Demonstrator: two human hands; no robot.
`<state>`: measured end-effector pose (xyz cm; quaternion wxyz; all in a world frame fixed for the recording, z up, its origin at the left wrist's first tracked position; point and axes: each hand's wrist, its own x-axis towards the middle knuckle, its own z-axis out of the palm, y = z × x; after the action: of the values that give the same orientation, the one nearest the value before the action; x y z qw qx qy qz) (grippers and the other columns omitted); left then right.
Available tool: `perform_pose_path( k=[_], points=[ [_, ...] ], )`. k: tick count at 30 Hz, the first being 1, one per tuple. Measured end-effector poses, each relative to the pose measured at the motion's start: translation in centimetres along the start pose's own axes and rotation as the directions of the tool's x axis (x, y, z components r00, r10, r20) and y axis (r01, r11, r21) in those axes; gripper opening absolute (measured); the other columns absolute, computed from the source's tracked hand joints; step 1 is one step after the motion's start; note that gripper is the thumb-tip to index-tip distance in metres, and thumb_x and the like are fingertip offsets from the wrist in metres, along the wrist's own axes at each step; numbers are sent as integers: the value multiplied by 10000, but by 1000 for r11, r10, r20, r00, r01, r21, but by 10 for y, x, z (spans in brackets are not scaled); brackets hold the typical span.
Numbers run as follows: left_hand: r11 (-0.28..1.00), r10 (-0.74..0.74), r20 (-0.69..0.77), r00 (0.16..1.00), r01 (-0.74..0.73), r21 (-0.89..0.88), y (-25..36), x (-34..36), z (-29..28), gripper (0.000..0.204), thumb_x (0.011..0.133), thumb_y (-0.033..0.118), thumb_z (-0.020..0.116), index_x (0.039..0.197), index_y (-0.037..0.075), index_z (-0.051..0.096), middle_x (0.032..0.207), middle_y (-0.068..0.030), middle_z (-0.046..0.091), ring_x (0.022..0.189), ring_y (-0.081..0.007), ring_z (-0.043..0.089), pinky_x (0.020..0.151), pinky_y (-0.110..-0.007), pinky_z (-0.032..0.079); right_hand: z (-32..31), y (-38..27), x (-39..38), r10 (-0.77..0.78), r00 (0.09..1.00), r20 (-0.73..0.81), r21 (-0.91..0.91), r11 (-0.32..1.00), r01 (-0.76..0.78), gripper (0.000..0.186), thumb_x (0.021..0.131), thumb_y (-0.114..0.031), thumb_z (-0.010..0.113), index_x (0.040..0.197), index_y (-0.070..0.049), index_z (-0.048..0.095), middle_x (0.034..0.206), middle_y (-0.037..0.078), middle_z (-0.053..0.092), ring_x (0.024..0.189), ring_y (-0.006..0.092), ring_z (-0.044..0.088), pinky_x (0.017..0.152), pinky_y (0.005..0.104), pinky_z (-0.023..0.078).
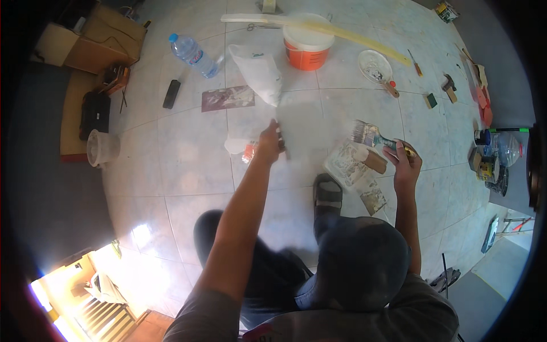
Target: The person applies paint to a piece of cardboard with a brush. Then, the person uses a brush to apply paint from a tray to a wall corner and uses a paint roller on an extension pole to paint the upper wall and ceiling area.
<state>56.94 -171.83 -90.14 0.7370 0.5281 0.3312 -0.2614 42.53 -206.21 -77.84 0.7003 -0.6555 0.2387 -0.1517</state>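
Note:
My right hand (403,159) is closed round the handle of a wide paintbrush (367,134). The brush points left, its bristles whitish and caked, above a smeared white tray (335,165). A brown block-like piece (373,161) lies on the tray's right side, and a stained flat plate (372,196) lies below it. My left hand (269,143) reaches forward with its fingers curled round a small dark thing I cannot make out. Beside that hand are a red-and-white packet (249,151) and a white piece (233,146). A white plastic bag (256,71) lies just beyond it.
Farther off are an orange bucket (306,56) with a long strip (364,41) across its lid, a water bottle (194,55), a sandpaper sheet (227,98) and a white round lid (375,65). Tools lie to the right, including a screwdriver (417,65). A clear tub (102,149) stands left.

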Motion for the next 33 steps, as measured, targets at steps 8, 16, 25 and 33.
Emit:
perform_pose_path(
  k=[8, 16, 25, 33],
  points=[
    [735, 297, 65, 953, -272, 622, -4, 6, -46, 650, 996, 512, 567, 1386, -8, 584, 1258, -173, 671, 1050, -253, 664, 895, -359, 517, -6, -3, 18, 13, 999, 34, -97, 995, -10, 305, 1023, -160, 624, 1192, 94, 634, 1041, 155, 697, 924, 268, 737, 847, 398, 634],
    [789, -11, 186, 982, -106, 605, 108, -88, -66, 466, 1019, 374, 571, 1393, 97, 589, 1269, -54, 654, 1027, -194, 680, 866, -331, 519, -31, -32, 59, -52, 989, -140, 6, 999, 53, 331, 1027, -181, 625, 1155, 124, 641, 1010, 185, 701, 889, 259, 728, 804, 391, 642],
    [308, 309, 81, 948, -180, 934, 88, -157, -99, 573, 997, 391, 600, 1469, 81, 495, 1094, -201, 737, 1077, -324, 711, 886, -430, 575, -65, -179, 27, -456, 889, 48, -698, 622, 356, 225, 1039, -87, 596, 1128, 109, 660, 987, 139, 707, 873, 185, 703, 757, 301, 600],
    [378, 319, 160, 934, -280, 882, 98, -415, -140, 734, 867, -8, 713, 1527, 140, 427, 1463, -191, 548, 1243, -326, 641, 960, -422, 587, -164, -336, -117, 580, 617, -532, 473, 808, -351, 258, 984, -168, 622, 1092, 63, 657, 1027, 149, 693, 840, 269, 712, 812, 339, 646]
  ],
)
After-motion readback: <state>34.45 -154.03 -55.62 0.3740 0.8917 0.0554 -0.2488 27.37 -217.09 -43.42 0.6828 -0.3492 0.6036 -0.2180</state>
